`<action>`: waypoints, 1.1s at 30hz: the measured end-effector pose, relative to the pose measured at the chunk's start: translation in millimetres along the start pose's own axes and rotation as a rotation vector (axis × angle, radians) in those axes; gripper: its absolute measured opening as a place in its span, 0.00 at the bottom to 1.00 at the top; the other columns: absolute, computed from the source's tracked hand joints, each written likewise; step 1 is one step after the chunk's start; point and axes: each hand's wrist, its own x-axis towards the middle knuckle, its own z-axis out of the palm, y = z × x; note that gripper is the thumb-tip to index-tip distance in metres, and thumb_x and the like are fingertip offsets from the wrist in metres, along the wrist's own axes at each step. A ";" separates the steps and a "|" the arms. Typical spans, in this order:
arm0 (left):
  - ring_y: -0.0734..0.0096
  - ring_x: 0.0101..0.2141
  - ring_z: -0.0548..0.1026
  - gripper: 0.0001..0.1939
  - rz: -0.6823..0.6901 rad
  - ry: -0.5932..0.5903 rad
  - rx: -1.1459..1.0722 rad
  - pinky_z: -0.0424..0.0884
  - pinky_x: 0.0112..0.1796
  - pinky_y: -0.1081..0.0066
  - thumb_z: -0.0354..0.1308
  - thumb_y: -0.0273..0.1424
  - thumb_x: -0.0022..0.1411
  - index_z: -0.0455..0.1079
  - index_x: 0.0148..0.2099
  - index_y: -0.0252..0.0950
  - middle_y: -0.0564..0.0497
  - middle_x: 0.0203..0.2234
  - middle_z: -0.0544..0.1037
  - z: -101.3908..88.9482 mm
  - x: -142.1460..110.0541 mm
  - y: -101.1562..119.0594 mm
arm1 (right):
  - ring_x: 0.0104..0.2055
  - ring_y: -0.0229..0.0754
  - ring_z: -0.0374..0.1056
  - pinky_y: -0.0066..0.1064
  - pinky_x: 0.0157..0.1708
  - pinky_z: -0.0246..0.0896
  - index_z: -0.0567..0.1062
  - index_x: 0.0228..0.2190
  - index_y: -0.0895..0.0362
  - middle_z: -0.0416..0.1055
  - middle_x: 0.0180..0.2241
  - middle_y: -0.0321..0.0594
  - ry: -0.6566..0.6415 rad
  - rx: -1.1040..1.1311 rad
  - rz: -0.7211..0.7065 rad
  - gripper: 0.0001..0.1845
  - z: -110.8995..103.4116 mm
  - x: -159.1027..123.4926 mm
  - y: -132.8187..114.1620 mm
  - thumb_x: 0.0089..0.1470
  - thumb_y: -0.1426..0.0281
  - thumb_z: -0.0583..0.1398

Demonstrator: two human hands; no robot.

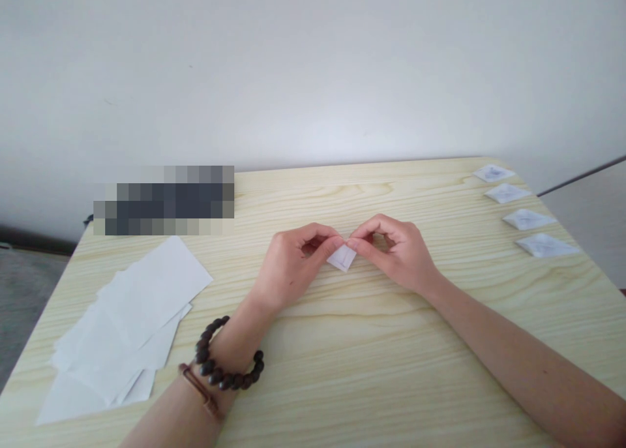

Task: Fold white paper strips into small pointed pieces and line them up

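Between my two hands is a small folded white paper (343,259), its lower corner pointing toward me. My left hand (300,259) pinches the paper's upper left side with thumb and forefinger. On the opposite side, my right hand (396,249) grips the upper edge in the same kind of pinch. The fingertips of both hands nearly meet at the top of the paper and hide that part. Dark beads (227,373) and a brown cord circle my left wrist.
Loose white paper sheets (141,298) overlap at the left of the wood-grain table (342,370). Several folded paper boats (545,244) stand in a column along the right edge. A blurred-out dark object (169,203) lies at the back left, near the white wall (342,70).
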 end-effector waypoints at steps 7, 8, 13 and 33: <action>0.74 0.28 0.75 0.08 0.031 0.016 0.035 0.70 0.31 0.76 0.60 0.34 0.61 0.75 0.37 0.34 0.53 0.27 0.80 2.4 -0.9 -1.5 | 0.28 0.33 0.68 0.24 0.29 0.63 0.72 0.29 0.55 0.73 0.27 0.33 -0.075 0.009 -0.042 0.03 -1.0 -0.1 0.8 0.54 0.70 0.63; 0.74 0.29 0.76 0.08 0.050 0.025 0.050 0.71 0.32 0.75 0.60 0.34 0.61 0.74 0.39 0.34 0.53 0.28 0.80 1.9 -1.1 -1.7 | 0.29 0.33 0.68 0.24 0.30 0.63 0.71 0.30 0.55 0.73 0.27 0.33 -0.071 -0.007 -0.058 0.03 -0.8 0.0 1.1 0.54 0.71 0.62; 0.67 0.41 0.75 0.09 0.339 -0.019 0.373 0.71 0.43 0.68 0.64 0.31 0.58 0.75 0.42 0.37 0.48 0.39 0.78 -9.6 -2.2 -5.8 | 0.31 0.34 0.69 0.26 0.33 0.64 0.70 0.30 0.55 0.72 0.28 0.33 0.005 -0.081 -0.065 0.04 2.5 1.1 2.6 0.54 0.74 0.61; 0.63 0.45 0.74 0.07 0.461 0.012 0.823 0.64 0.45 0.64 0.61 0.36 0.61 0.77 0.34 0.40 0.52 0.41 0.80 -7.8 -8.0 -6.5 | 0.42 0.43 0.68 0.38 0.44 0.63 0.78 0.35 0.52 0.76 0.38 0.39 -0.112 -0.337 -0.279 0.06 -5.3 1.8 12.8 0.57 0.73 0.61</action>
